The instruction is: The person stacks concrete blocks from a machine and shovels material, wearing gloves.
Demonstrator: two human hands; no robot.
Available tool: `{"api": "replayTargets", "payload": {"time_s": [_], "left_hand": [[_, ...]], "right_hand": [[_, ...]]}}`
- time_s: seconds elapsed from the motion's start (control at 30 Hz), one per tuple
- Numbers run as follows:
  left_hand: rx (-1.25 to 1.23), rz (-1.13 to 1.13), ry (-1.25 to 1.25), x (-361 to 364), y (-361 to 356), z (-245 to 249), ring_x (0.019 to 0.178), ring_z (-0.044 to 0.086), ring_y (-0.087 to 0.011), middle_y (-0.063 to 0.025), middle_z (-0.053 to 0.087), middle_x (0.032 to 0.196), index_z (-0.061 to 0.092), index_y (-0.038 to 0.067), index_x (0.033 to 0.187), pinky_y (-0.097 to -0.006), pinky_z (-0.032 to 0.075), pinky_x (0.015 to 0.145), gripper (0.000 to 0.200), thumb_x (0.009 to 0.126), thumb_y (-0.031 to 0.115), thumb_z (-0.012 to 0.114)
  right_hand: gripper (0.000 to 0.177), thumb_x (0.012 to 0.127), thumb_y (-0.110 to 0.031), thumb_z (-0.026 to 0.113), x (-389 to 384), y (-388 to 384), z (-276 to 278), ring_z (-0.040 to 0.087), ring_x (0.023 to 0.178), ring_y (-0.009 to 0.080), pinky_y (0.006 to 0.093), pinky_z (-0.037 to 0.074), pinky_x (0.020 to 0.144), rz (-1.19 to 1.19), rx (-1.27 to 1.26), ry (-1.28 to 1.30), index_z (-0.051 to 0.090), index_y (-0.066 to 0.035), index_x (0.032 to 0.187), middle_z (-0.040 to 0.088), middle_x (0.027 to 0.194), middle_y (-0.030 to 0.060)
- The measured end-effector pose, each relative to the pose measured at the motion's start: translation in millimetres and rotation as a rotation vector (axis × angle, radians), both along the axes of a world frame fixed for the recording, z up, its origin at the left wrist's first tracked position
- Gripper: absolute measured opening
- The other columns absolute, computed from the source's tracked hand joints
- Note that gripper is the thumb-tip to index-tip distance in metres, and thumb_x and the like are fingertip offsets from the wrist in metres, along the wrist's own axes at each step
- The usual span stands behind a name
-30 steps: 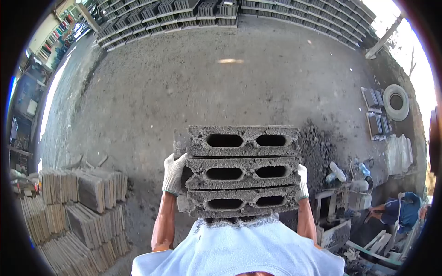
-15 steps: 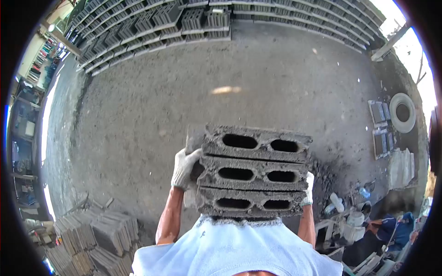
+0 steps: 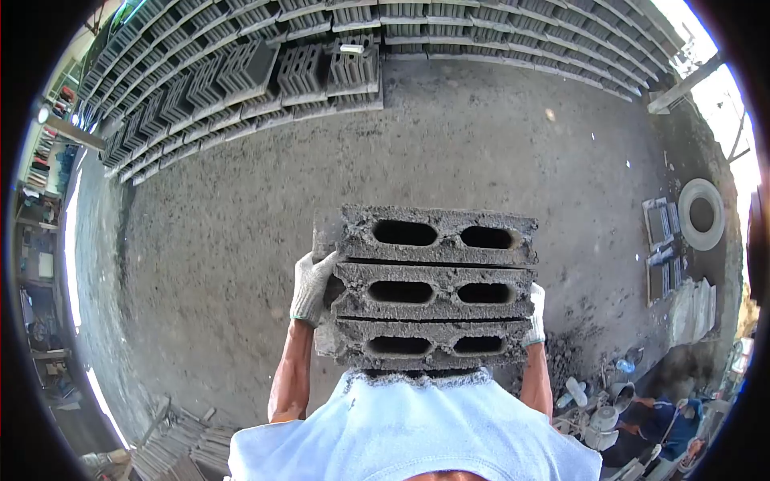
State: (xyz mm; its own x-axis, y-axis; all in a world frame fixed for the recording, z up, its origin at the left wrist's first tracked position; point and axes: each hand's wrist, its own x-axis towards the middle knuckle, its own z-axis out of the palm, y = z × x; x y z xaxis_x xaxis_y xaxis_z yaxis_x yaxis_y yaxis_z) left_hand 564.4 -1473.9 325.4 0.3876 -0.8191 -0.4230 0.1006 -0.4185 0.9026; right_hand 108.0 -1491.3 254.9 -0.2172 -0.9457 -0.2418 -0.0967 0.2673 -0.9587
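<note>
Three grey hollow concrete blocks (image 3: 433, 276) stand side by side against my chest, oval holes facing up. A grey board (image 3: 326, 228) shows past their left ends, seemingly beneath them. My left hand (image 3: 311, 287), in a white knit glove, grips the load at its left end, thumb against the middle block and other fingers partly hidden. At the opposite end, my right hand (image 3: 536, 314), also gloved, closes on the load, its fingers mostly hidden behind the blocks. Grit from the blocks clings to my light blue shirt (image 3: 417, 425).
Long tiers of concrete blocks on boards (image 3: 297, 72) line the far side. A tire (image 3: 701, 214) lies on the right beside block-like pieces. Stacked slabs (image 3: 184, 445) lie lower left. A person in dark blue (image 3: 674, 429) is low at lower right, near buckets.
The far block tiers have come nearer and shifted left, while the slabs at lower left have slid mostly out of view. Both hands keep their hold on the blocks.
</note>
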Motion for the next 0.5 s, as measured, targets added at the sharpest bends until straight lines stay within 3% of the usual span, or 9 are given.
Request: {"api": "replayTargets", "payload": {"time_s": [0.1, 0.17, 0.2, 0.23, 0.27, 0.3, 0.4, 0.43, 0.5], "left_hand": [[-0.058, -0.065, -0.042, 12, -129, 14, 0.044, 0.05, -0.0076, 0.002, 0.054, 0.063, 0.064, 0.001, 0.087, -0.0251, 0.039, 0.041, 0.027, 0.09, 0.027, 0.071], [-0.006, -0.042, 0.042, 5, -204, 21, 0.045, 0.05, -0.0069, 0.0029, 0.054, 0.064, 0.064, 0.002, 0.088, -0.0251, 0.039, 0.041, 0.026, 0.087, 0.026, 0.073], [-0.085, -0.042, 0.069, 11, -249, 2, 0.047, 0.05, -0.0061, 0.0025, 0.056, 0.066, 0.065, 0.002, 0.089, -0.0248, 0.039, 0.042, 0.025, 0.087, 0.026, 0.073], [-0.08, -0.033, 0.054, 9, -292, 3, 0.048, 0.051, -0.0063, 0.0021, 0.056, 0.066, 0.065, 0.002, 0.089, -0.0248, 0.04, 0.042, 0.025, 0.087, 0.026, 0.073], [-0.075, -0.024, 0.04, 8, -334, 6, 0.048, 0.051, -0.0064, 0.0017, 0.057, 0.067, 0.065, 0.002, 0.088, -0.0249, 0.04, 0.042, 0.025, 0.088, 0.026, 0.072], [-0.177, 0.004, -0.071, 2, -374, 0, 0.049, 0.053, -0.0071, 0.0016, 0.057, 0.067, 0.064, 0.002, 0.086, -0.0249, 0.041, 0.043, 0.026, 0.089, 0.026, 0.072], [0.018, 0.057, 0.008, 4, -452, 25, 0.05, 0.053, -0.0072, 0.0018, 0.057, 0.067, 0.065, 0.001, 0.087, -0.0252, 0.042, 0.045, 0.027, 0.089, 0.026, 0.072], [0.047, 0.087, -0.005, 10, -473, 10, 0.049, 0.051, -0.0069, 0.0018, 0.057, 0.067, 0.066, 0.001, 0.089, -0.0248, 0.04, 0.045, 0.025, 0.091, 0.025, 0.07], [-0.023, 0.141, 0.026, 12, -534, 23, 0.051, 0.05, -0.006, 0.0024, 0.057, 0.067, 0.066, 0.001, 0.088, -0.025, 0.039, 0.046, 0.023, 0.092, 0.023, 0.069]], "right_hand": [[0.02, 0.093, -0.014, 0.065, 5, -107, -5, 0.053, 0.072, 0.0062, 0.0263, 0.047, 0.064, -0.017, 0.006, -0.082, 0.072, 0.002, 0.103, 0.069, 0.086, -0.0021], [0.021, 0.094, -0.015, 0.064, -30, -180, -73, 0.054, 0.072, 0.0062, 0.0261, 0.047, 0.064, 0.013, 0.036, 0.056, 0.072, 0.002, 0.104, 0.069, 0.085, -0.0023], [0.022, 0.095, -0.016, 0.063, -52, -221, -112, 0.055, 0.072, 0.0062, 0.026, 0.047, 0.064, 0.03, 0.05, 0.124, 0.072, 0.002, 0.104, 0.069, 0.085, -0.0025], [0.022, 0.095, -0.017, 0.063, -44, -281, -110, 0.055, 0.072, 0.0062, 0.0258, 0.047, 0.063, 0.046, 0.036, 0.182, 0.072, 0.002, 0.104, 0.069, 0.084, -0.0026], [0.023, 0.095, -0.017, 0.063, -42, -337, -100, 0.055, 0.072, 0.0059, 0.0258, 0.047, 0.063, 0.026, 0.048, 0.04, 0.072, 0.002, 0.104, 0.069, 0.084, -0.0026], [0.023, 0.096, -0.018, 0.062, -18, -377, -31, 0.054, 0.072, 0.0055, 0.0257, 0.046, 0.063, 0.002, 0.09, -0.087, 0.072, 0.002, 0.104, 0.068, 0.083, -0.0026], [0.023, 0.094, -0.017, 0.062, -8, -476, 3, 0.053, 0.07, 0.0048, 0.0248, 0.045, 0.061, 0.022, 0.09, -0.063, 0.072, 0.002, 0.103, 0.067, 0.081, -0.0019], [0.022, 0.092, -0.015, 0.06, -15, -518, 0, 0.052, 0.069, 0.0049, 0.025, 0.044, 0.06, 0.048, 0.066, -0.03, 0.072, 0.002, 0.101, 0.066, 0.079, -0.002], [0.021, 0.09, -0.012, 0.057, -7, -595, 21, 0.05, 0.068, 0.0052, 0.0259, 0.043, 0.059, 0.076, 0.058, 0.021, 0.071, 0.003, 0.097, 0.064, 0.076, -0.0023]]}}
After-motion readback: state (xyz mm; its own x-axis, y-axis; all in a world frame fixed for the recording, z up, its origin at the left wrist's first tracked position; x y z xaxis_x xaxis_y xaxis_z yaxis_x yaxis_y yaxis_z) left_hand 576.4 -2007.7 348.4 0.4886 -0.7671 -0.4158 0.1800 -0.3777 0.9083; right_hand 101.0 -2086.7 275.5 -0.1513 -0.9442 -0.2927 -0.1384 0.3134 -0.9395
